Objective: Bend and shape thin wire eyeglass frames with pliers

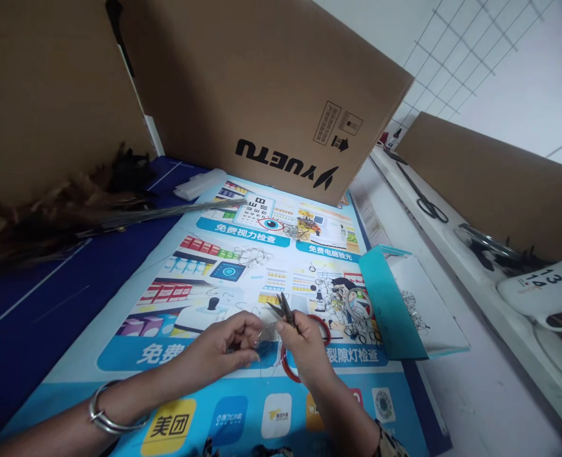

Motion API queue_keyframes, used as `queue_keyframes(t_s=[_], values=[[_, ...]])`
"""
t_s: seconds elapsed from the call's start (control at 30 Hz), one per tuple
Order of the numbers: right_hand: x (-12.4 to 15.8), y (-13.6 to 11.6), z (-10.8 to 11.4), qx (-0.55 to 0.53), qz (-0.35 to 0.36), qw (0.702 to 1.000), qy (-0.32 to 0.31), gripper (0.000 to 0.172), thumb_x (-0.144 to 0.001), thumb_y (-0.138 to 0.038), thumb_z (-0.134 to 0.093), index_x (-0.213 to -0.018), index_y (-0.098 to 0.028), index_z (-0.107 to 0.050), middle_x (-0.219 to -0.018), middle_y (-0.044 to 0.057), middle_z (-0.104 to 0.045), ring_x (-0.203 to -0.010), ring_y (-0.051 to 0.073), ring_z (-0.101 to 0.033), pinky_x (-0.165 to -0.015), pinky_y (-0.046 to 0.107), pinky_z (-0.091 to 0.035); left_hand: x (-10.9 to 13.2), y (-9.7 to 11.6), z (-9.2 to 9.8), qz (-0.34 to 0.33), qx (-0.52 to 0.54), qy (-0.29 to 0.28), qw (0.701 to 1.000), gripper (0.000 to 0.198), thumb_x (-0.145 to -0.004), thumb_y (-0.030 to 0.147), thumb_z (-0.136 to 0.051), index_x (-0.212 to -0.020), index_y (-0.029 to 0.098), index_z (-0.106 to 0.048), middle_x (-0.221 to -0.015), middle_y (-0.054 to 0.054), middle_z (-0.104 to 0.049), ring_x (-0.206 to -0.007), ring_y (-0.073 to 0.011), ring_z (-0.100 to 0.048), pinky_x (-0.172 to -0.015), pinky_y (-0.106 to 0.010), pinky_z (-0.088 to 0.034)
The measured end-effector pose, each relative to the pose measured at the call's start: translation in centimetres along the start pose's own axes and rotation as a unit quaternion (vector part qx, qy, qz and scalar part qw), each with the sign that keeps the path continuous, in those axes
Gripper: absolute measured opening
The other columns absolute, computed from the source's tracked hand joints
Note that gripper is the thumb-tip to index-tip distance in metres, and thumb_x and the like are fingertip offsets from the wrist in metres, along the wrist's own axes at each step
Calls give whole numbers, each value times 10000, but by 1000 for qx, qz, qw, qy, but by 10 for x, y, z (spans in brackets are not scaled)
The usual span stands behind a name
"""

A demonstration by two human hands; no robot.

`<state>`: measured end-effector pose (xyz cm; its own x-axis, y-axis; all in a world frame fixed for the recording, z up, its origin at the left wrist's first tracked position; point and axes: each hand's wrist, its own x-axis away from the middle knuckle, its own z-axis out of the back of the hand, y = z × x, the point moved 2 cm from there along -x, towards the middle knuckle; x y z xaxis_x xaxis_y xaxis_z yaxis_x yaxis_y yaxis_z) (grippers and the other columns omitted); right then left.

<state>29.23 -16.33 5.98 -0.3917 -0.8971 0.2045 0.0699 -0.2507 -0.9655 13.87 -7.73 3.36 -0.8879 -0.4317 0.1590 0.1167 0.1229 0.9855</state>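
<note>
Over the printed poster mat, my right hand (306,348) is closed around scissors (287,311) with red handle loops. Their dark blades point up and away, slightly parted. My left hand (231,343), a silver bangle on its wrist, sits just left of them with curled fingers. A thin wire-like strand (266,332) runs from its fingertips towards the right hand. Whether the strand is wire or thread is too fine to tell. Right of the scissors lies a tangled heap of thin strands (345,311), with a pale ring-shaped roll (358,304) on it.
A turquoise-and-white open box (395,308) holds more tangled strands. Smaller tangles (254,256) lie farther back. Brown feather-like bundles (62,203) with long thin stems are at left. Large cardboard boxes (243,76) stand behind. Black scissors (431,208) and a white container (542,292) rest on the right ledge.
</note>
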Motion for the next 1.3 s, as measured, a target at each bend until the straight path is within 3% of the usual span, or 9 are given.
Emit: queue_keyframes(t_s=[0.57, 0.77, 1.0, 1.3], values=[[1, 2, -1, -14, 8, 1000, 18, 203, -796, -343, -568, -714, -164, -521, -623, -45, -411, -580, 99, -352, -534, 216, -300, 2, 5, 0, -40, -82, 25, 996, 80, -847, 284, -541, -850, 205, -531, -709, 27, -501, -636, -134, -460, -591, -234, -394], [-2, 6, 5, -15, 15, 999, 26, 200, -818, -356, -549, -740, -175, -511, -610, -56, -386, -574, 97, -337, -539, 215, -301, 4, 15, -4, -128, -147, -39, 980, 231, -880, 313, -510, -697, 180, -552, -729, -17, -542, -700, -162, -520, -665, -258, -406], [1, 0, 0, -7, -5, 1000, -8, 193, -801, -347, -565, -768, -157, -551, -640, -40, -424, -582, 100, -346, -525, 216, -298, 4, 13, 6, -56, -77, 70, 993, 224, -900, 352, -478, -758, 185, -524, -688, 12, -502, -625, -137, -468, -577, -233, -384], [-1, 6, -4, 0, 22, 1000, -16, 199, -789, -326, -569, -685, -170, -504, -631, -42, -398, -587, 101, -336, -527, 217, -293, 2, 8, 1, -73, -55, 56, 994, 181, -898, 342, -478, -952, 203, -580, -857, -25, -556, -685, -152, -548, -633, -260, -457]])
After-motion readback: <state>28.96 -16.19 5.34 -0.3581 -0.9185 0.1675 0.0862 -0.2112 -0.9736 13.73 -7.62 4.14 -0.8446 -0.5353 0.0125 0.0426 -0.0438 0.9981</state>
